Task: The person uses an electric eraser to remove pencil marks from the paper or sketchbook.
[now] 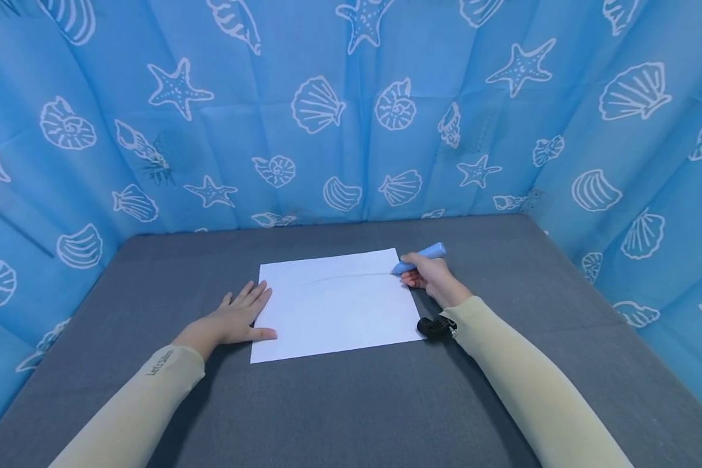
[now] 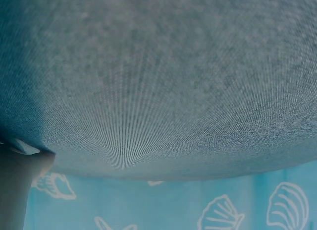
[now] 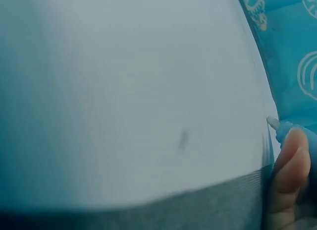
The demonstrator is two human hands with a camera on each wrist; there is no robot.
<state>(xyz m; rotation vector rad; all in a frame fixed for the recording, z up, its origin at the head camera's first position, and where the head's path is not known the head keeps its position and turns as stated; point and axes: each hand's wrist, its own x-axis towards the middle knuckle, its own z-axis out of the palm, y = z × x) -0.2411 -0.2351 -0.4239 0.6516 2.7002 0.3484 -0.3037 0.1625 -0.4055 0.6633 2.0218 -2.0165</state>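
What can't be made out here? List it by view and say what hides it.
- Head view: the tip of the blue marker is too small to tell whether it touches the white paper sheet; the faint line on the sheet is barely visible.
- Left wrist view: the left hand is almost wholly cut off; grey fabric table cover fills the frame.
- Right wrist view: close-up blur; the right hand shows one finger only.

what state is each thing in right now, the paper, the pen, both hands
paper: flat on the grey table, a faint line across its upper part
pen: held slanted, tip touching the paper near its far right corner
left hand: flat, fingers straight, touching the paper's left edge
right hand: curled around the pen
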